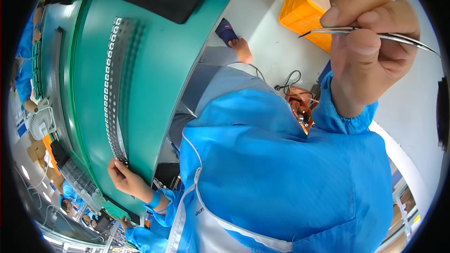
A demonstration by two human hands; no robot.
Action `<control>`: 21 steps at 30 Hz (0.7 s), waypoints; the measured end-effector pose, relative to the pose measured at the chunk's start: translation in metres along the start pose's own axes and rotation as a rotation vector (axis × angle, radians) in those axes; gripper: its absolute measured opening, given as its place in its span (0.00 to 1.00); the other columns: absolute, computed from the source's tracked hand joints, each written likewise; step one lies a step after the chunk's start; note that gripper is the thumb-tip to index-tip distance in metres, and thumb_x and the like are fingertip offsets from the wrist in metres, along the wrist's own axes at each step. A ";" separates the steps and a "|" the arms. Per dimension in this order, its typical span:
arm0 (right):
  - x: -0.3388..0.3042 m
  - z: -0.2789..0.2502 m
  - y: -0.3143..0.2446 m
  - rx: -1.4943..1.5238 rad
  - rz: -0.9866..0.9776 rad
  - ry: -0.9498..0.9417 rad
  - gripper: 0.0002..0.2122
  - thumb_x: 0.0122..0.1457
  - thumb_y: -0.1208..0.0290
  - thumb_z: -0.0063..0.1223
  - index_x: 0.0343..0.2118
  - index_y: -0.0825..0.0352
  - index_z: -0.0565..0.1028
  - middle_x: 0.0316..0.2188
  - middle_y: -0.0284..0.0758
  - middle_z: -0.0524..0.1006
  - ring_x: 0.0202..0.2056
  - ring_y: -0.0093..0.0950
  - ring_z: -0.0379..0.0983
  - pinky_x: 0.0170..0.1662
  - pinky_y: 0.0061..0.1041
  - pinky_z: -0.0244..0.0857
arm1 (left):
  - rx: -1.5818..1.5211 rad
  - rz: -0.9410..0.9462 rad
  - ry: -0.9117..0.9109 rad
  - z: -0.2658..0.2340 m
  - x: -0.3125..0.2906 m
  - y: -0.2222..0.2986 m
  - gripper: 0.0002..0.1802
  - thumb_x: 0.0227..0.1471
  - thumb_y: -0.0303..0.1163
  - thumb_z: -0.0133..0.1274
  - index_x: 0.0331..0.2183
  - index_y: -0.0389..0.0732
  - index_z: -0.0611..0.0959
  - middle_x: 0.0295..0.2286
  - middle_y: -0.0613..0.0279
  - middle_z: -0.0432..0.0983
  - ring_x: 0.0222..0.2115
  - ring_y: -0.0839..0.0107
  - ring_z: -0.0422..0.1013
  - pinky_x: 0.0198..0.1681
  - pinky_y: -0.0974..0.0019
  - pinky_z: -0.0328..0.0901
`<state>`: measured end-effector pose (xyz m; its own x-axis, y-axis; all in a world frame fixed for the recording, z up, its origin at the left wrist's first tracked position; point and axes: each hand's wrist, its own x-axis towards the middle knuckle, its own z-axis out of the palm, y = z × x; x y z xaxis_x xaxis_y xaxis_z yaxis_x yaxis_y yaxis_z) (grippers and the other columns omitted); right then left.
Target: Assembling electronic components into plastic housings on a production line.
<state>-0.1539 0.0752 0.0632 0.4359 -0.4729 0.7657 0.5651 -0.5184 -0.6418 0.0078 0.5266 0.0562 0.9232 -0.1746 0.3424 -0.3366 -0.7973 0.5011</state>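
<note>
My right hand [375, 37], raised at the upper right, pinches a pair of thin metal tweezers [323, 31] between thumb and fingers. Their dark, pointed tip faces left, and nothing shows at it. At the lower left, my left hand [126, 180] has its thumb and fingers closed on the near end of a long perforated strip [113, 79]. A row of pale squares runs along one edge of the strip, with dark holes beside it. The strip stretches away over the green tabletop [159, 65], casting a dotted shadow to its right.
A black mat [187, 0] covers the table's far part. Beyond the left edge are a long metal rail [58, 65], a small white fan [42, 122] and other people in blue. On the floor to the right stand a yellow crate [297, 4] and an orange device [299, 105] with a cable.
</note>
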 end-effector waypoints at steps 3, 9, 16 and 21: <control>-0.014 -0.008 -0.003 -0.100 0.112 0.086 0.17 0.54 0.60 0.64 0.33 0.60 0.64 0.22 0.36 0.74 0.20 0.19 0.70 0.30 0.14 0.65 | -0.003 -0.013 -0.019 0.003 0.002 0.001 0.12 0.62 0.33 0.48 0.36 0.32 0.78 0.29 0.66 0.72 0.30 0.78 0.64 0.35 0.73 0.61; -0.016 -0.012 -0.009 -0.129 0.236 0.160 0.17 0.54 0.59 0.64 0.33 0.61 0.65 0.22 0.36 0.74 0.20 0.20 0.70 0.29 0.13 0.65 | 0.077 0.017 -0.012 0.003 0.003 0.010 0.13 0.63 0.33 0.48 0.36 0.31 0.77 0.30 0.64 0.71 0.30 0.77 0.64 0.36 0.72 0.62; -0.033 -0.021 -0.003 -0.135 0.222 0.166 0.17 0.54 0.60 0.64 0.34 0.61 0.65 0.22 0.36 0.74 0.21 0.20 0.71 0.29 0.13 0.66 | 0.094 0.039 -0.040 0.005 0.005 0.005 0.13 0.63 0.33 0.47 0.37 0.31 0.76 0.29 0.63 0.70 0.30 0.76 0.64 0.35 0.72 0.61; -0.037 -0.020 0.001 -0.131 0.208 0.157 0.17 0.54 0.60 0.64 0.34 0.61 0.66 0.22 0.36 0.74 0.21 0.20 0.71 0.29 0.14 0.66 | 0.118 0.081 -0.031 0.005 0.004 0.008 0.12 0.63 0.32 0.46 0.36 0.32 0.77 0.28 0.65 0.70 0.28 0.79 0.62 0.31 0.72 0.60</control>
<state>-0.1829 0.0775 0.0334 0.4139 -0.6778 0.6077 0.3750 -0.4813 -0.7923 0.0097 0.5168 0.0572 0.8999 -0.2575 0.3520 -0.3876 -0.8421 0.3749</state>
